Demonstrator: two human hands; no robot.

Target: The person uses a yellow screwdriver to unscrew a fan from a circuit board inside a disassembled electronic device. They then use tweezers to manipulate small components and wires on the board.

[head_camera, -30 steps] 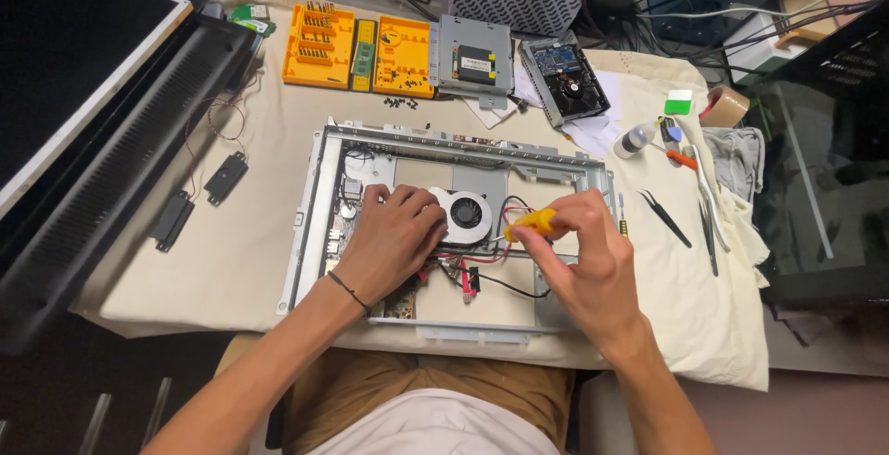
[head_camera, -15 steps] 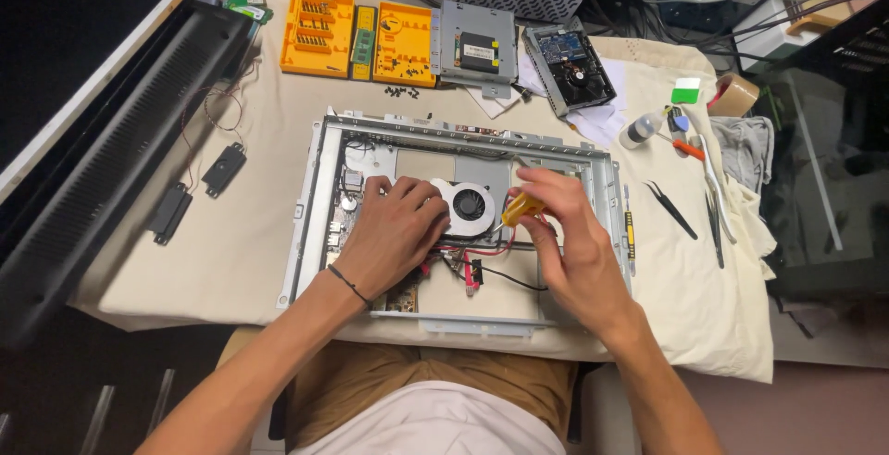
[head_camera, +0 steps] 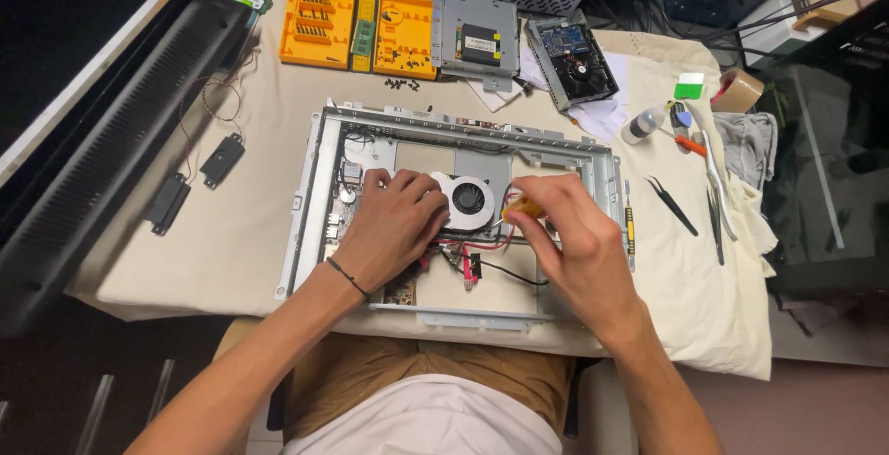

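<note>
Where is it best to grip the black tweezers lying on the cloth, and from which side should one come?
Probably grip the black tweezers at the middle of their two arms, coming from above. They lie flat on the cloth, apart from the other tools, tips pointing toward the metal frame.

A table draped in a cream cloth (head_camera: 231, 242) carries a silver metal chassis frame (head_camera: 315, 196) at its centre. At the far edge lie 2 orange plastic screwdriver-bit trays (head_camera: 366, 24) and a grey metal drive bracket (head_camera: 477, 34). 2 small black speakers (head_camera: 194, 182) lie left; black tweezers (head_camera: 673, 205) lie right.
</note>
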